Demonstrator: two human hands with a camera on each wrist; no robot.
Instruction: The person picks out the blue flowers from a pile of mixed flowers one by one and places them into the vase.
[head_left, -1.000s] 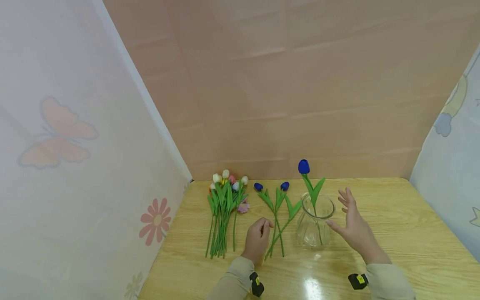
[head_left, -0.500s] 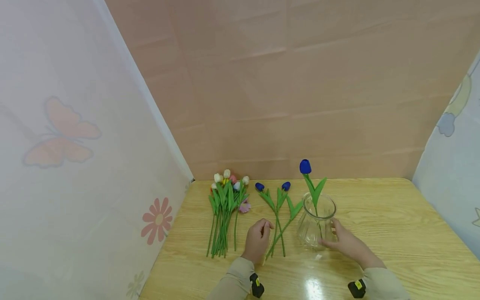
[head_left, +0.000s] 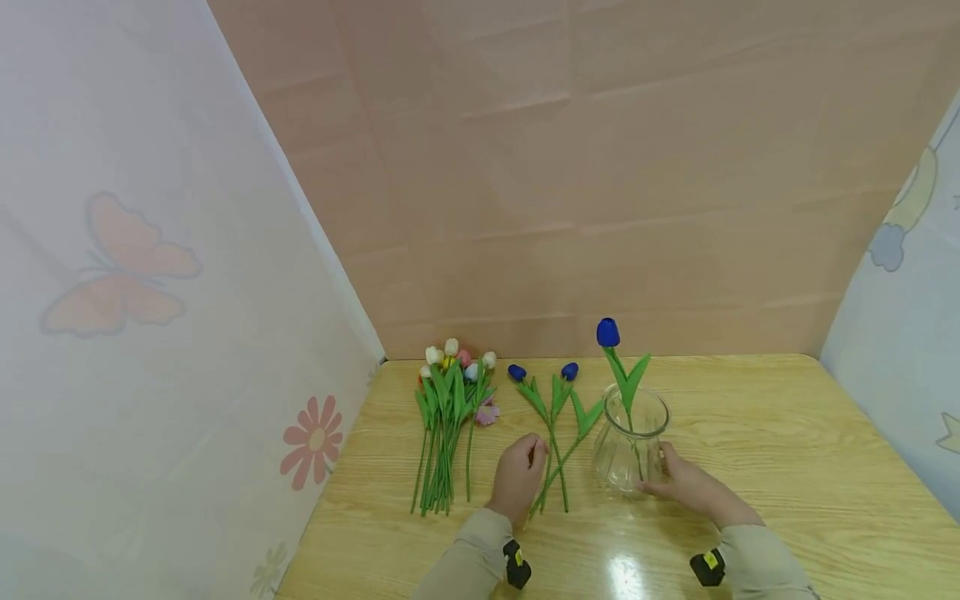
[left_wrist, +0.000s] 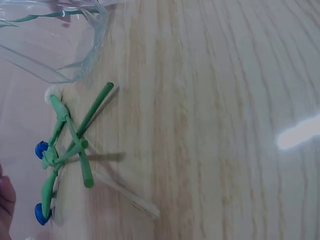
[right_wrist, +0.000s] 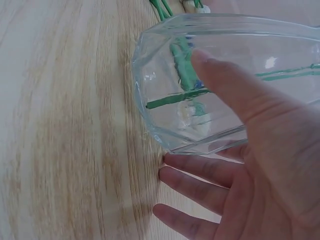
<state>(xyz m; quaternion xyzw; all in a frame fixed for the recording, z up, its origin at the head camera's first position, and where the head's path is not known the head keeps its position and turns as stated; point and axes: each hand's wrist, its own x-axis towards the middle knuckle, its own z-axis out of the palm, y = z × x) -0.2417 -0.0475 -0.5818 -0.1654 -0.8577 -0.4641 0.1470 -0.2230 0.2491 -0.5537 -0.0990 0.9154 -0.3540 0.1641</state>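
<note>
A clear glass vase (head_left: 626,467) stands upright on the table with one blue tulip (head_left: 608,333) in it. My right hand (head_left: 693,487) grips the vase's lower right side; in the right wrist view the thumb (right_wrist: 225,80) lies against the glass and the fingers (right_wrist: 195,187) reach behind it. My left hand (head_left: 517,477) rests loosely curled on the table, holding nothing that I can see. Beside it lie two blue tulips (head_left: 553,425) and a leafy green stem (head_left: 577,442), crossed. The left wrist view shows these stem ends (left_wrist: 87,177) and only a sliver of fingers.
A bunch of artificial tulips (head_left: 450,417) in white, pink, yellow and other colours lies at the left of the wooden table (head_left: 787,450). Patterned cloth (head_left: 187,375) hangs at the left, and a plain backdrop (head_left: 600,208) closes off the back.
My right hand, earlier raised beside the vase with spread fingers, has come down and left to grip its lower side. The left hand has barely moved.
</note>
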